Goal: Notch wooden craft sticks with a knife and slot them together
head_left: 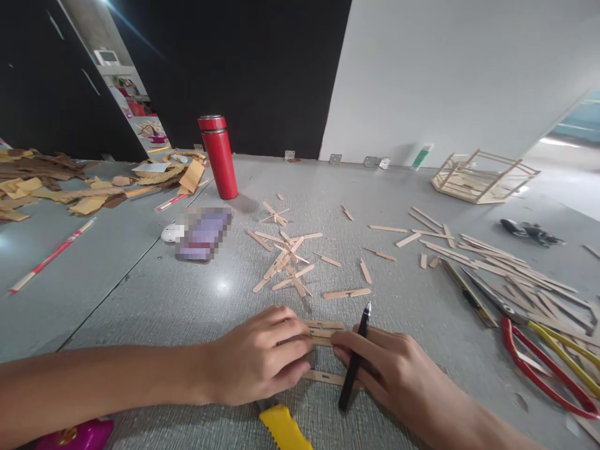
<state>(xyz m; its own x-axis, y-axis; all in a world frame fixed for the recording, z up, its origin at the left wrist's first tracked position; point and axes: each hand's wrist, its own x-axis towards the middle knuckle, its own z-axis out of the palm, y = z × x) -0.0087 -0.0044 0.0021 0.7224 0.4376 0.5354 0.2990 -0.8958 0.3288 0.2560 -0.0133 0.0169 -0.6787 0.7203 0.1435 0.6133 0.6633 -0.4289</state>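
My left hand [269, 353] lies palm down with its fingers curled together over the left ends of notched wooden craft sticks [323, 331]. Its fingertips hide those ends. A black pen [357, 362] is held in my right hand [394, 362], its tip pointing up and away from me. The thumb and finger of that hand also touch the right end of one stick. Closer to me, another slotted craft stick [325, 377] runs between both hands. A yellow utility knife [284, 428] lies just below my left hand, its front end partly under the fingers.
Cut stick pieces [285, 256] are scattered ahead. On the right lie red-and-yellow-handled scissors [510, 312], a pile of sticks [520, 269] and a stick frame [485, 178]. A red flask [219, 159], a phone [206, 234] and cardboard scraps [98, 194] sit at left.
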